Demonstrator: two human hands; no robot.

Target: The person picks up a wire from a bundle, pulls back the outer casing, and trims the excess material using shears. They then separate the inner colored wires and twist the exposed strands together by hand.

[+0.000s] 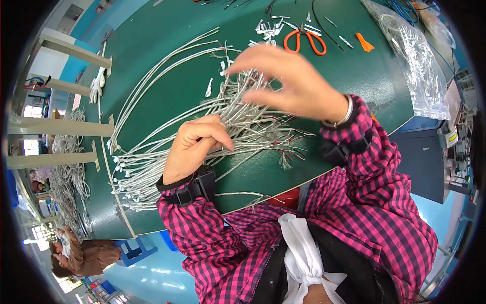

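The left hand (195, 144) is curled, its fingertips pressing down on a fanned bundle of silver braided cables (202, 126) that lies across the green table (354, 81). The right hand (283, 78) hovers above the bundle's stripped ends, fingers spread and holding nothing that I can make out.

The bundle's near ends show red and dark inner wires (296, 142) with frayed braid; the far ends, with small white connectors (124, 177), reach toward the table's left edge. If the left hand's press slackens, the springy cables could likely splay and cross, tangling the loose wires. Frayed strands may also snag the plaid sleeve or prick a fingertip.

Further out lie orange-handled scissors (304, 40) amid white offcuts, and a clear plastic bag (415, 66) at the right edge.
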